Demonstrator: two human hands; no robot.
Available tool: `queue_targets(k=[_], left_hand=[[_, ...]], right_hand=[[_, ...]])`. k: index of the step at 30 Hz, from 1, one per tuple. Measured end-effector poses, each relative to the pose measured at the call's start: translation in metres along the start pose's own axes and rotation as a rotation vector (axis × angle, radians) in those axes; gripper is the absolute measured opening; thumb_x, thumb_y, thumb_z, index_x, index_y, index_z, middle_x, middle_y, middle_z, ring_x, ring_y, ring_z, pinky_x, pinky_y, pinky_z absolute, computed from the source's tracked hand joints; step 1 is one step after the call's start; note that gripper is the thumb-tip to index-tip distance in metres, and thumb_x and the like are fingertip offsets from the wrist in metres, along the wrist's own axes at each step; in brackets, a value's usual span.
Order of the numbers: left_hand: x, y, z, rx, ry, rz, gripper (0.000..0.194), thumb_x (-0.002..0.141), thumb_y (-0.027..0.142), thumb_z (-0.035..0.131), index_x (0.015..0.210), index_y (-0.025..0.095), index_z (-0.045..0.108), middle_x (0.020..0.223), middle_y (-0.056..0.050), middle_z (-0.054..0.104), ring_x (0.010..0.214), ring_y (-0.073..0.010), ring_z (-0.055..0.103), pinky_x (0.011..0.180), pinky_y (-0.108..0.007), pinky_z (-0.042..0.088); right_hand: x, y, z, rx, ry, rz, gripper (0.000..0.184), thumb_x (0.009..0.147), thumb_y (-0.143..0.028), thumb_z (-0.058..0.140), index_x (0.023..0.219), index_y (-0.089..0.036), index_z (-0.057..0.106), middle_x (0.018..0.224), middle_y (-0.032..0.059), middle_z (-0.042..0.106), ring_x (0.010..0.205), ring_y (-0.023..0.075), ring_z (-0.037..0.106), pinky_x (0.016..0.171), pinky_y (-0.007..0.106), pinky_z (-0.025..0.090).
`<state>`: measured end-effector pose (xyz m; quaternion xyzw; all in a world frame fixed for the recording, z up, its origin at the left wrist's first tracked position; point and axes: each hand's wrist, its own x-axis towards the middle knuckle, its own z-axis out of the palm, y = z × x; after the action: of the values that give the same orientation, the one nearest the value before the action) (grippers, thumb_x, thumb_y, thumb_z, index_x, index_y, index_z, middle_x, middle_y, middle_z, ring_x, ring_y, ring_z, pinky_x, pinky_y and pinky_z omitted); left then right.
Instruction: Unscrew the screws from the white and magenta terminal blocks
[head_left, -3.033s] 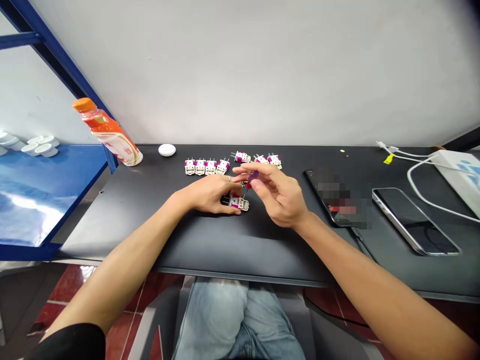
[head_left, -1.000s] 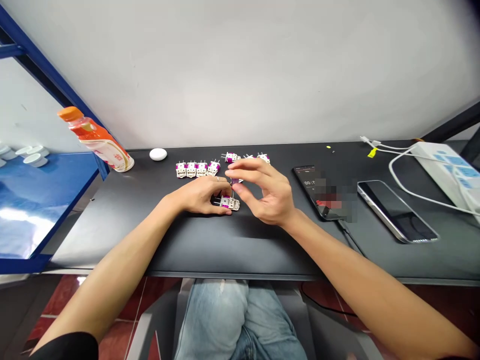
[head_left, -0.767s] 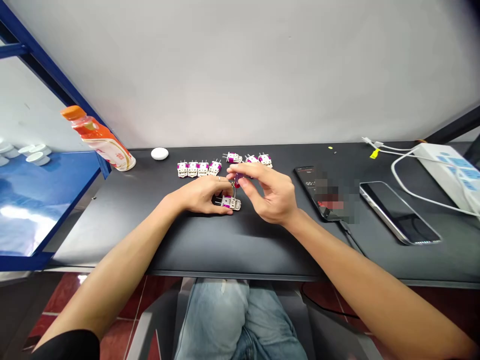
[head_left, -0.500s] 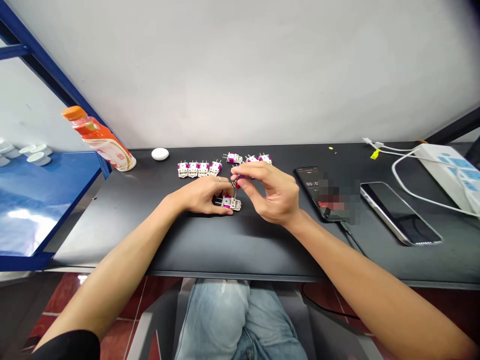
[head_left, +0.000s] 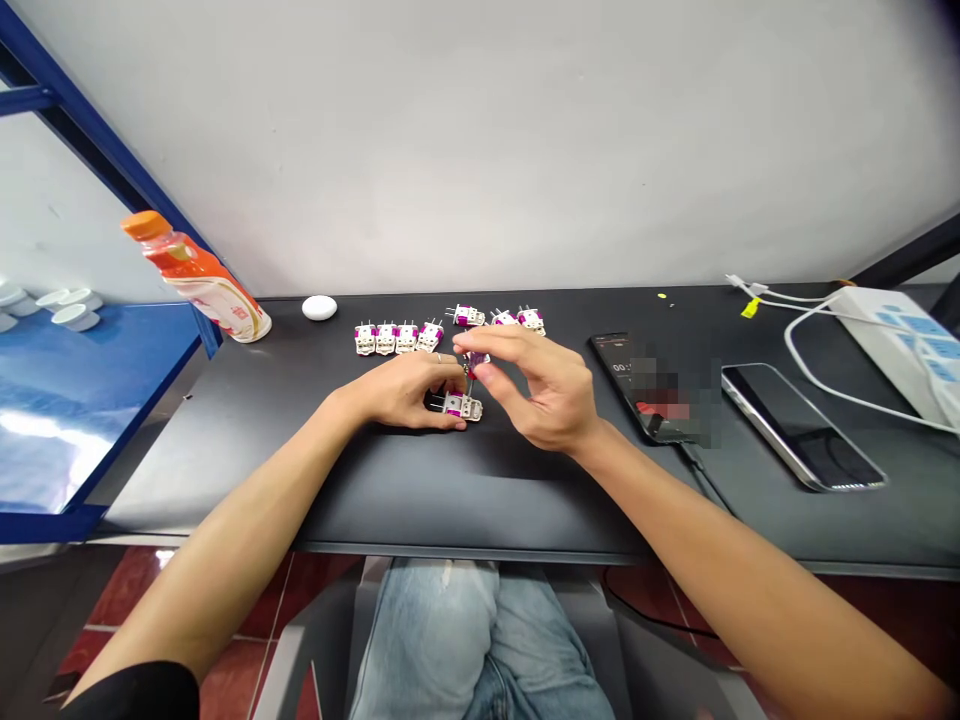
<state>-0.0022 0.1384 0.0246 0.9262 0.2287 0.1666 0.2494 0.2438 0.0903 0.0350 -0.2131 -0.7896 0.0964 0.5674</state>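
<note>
My left hand (head_left: 409,388) rests on the black desk, thumb and fingers closed around a small white-and-purple part with metal pins (head_left: 460,405). The pins point left and its white end sticks out to the right. My right hand (head_left: 536,385) is above and right of it, thumb and index finger curled towards a small screwdriver (head_left: 472,374). Its thin shaft runs down to the part; red shows near its top, and the handle is mostly hidden by the fingers. Like parts (head_left: 386,339) stand in a row behind my left hand, and several more (head_left: 530,319) lie behind my right hand.
Right of my hands lie a dark phone (head_left: 626,390) with a cable and a second phone (head_left: 802,425). A white power strip (head_left: 900,345) with cables is at the far right. A white oval object (head_left: 319,308) and an orange-capped bottle (head_left: 206,280) stand at the back left.
My right hand's fingers have shifted slightly left and rolled, with the index finger more stretched above the screwdriver. My left hand and the part in it have stayed put.
</note>
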Motion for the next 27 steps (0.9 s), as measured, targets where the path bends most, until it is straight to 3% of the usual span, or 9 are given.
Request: queue_targets(k=[4, 9, 11, 14, 16, 20, 24, 27], left_hand=[[-0.0003, -0.0007, 0.0009, 0.003, 0.018, 0.014, 0.035, 0.098, 0.052, 0.089, 0.107, 0.021, 0.076, 0.097, -0.006, 0.077, 0.083, -0.0227, 0.069, 0.076, -0.035, 0.051], [0.0004, 0.0006, 0.0006, 0.014, -0.015, -0.009, 0.033, 0.099, 0.051, 0.087, 0.104, 0.021, 0.076, 0.097, -0.006, 0.077, 0.083, -0.0225, 0.069, 0.077, -0.035, 0.051], [0.0007, 0.0013, 0.0005, 0.006, -0.007, -0.018, 0.034, 0.099, 0.052, 0.087, 0.102, 0.021, 0.075, 0.095, -0.005, 0.076, 0.080, -0.0213, 0.067, 0.074, -0.034, 0.050], [0.0010, 0.0020, 0.0003, 0.001, 0.012, -0.010, 0.035, 0.098, 0.054, 0.087, 0.103, 0.021, 0.074, 0.095, -0.005, 0.076, 0.081, -0.0218, 0.067, 0.074, -0.034, 0.050], [0.0010, 0.0024, -0.0001, 0.010, -0.005, -0.009, 0.035, 0.100, 0.054, 0.085, 0.105, 0.021, 0.075, 0.097, -0.006, 0.076, 0.084, -0.0226, 0.068, 0.077, -0.035, 0.051], [0.0009, 0.0029, -0.0006, 0.017, -0.030, -0.024, 0.034, 0.102, 0.053, 0.083, 0.106, 0.020, 0.075, 0.099, -0.006, 0.076, 0.085, -0.0225, 0.067, 0.077, -0.035, 0.051], [0.0006, 0.0012, 0.0010, -0.001, 0.021, 0.002, 0.034, 0.100, 0.053, 0.086, 0.106, 0.021, 0.075, 0.097, -0.006, 0.076, 0.084, -0.0234, 0.068, 0.077, -0.036, 0.051], [0.0007, 0.0005, 0.0014, -0.008, 0.005, -0.005, 0.036, 0.100, 0.055, 0.086, 0.108, 0.022, 0.076, 0.097, -0.006, 0.077, 0.084, -0.0237, 0.069, 0.077, -0.036, 0.052]], right_hand=[[0.0009, 0.0018, -0.0008, -0.041, 0.064, -0.043, 0.023, 0.104, -0.023, 0.086, 0.125, -0.033, 0.092, 0.115, 0.0054, 0.090, 0.098, 0.0227, 0.087, 0.085, 0.039, 0.077], [0.0024, -0.0007, -0.0017, -0.008, -0.002, -0.006, 0.039, 0.112, -0.013, 0.069, 0.144, -0.030, 0.085, 0.127, 0.0069, 0.093, 0.115, 0.0237, 0.089, 0.106, 0.043, 0.076], [0.0024, -0.0005, -0.0020, -0.025, -0.007, -0.026, 0.032, 0.111, -0.018, 0.073, 0.138, -0.030, 0.087, 0.129, 0.0077, 0.092, 0.115, 0.0252, 0.089, 0.104, 0.045, 0.076], [0.0018, 0.0013, -0.0017, -0.064, 0.041, -0.068, 0.024, 0.105, -0.023, 0.085, 0.127, -0.032, 0.091, 0.119, 0.0064, 0.092, 0.101, 0.0240, 0.089, 0.092, 0.041, 0.078], [0.0013, 0.0017, -0.0011, -0.061, 0.056, -0.051, 0.029, 0.107, -0.019, 0.081, 0.131, -0.032, 0.090, 0.116, 0.0053, 0.092, 0.098, 0.0225, 0.089, 0.091, 0.040, 0.078], [0.0013, 0.0012, 0.0004, 0.002, 0.012, -0.002, 0.040, 0.113, -0.012, 0.069, 0.145, -0.029, 0.084, 0.128, 0.0083, 0.092, 0.112, 0.0225, 0.090, 0.105, 0.042, 0.076], [0.0022, 0.0025, 0.0000, -0.007, 0.044, -0.087, 0.032, 0.103, -0.017, 0.088, 0.133, -0.029, 0.090, 0.122, 0.0078, 0.091, 0.103, 0.0203, 0.088, 0.091, 0.034, 0.076], [0.0019, 0.0022, -0.0011, -0.013, 0.046, -0.057, 0.038, 0.106, -0.013, 0.082, 0.139, -0.033, 0.089, 0.120, 0.0046, 0.092, 0.100, 0.0196, 0.089, 0.092, 0.035, 0.076]])
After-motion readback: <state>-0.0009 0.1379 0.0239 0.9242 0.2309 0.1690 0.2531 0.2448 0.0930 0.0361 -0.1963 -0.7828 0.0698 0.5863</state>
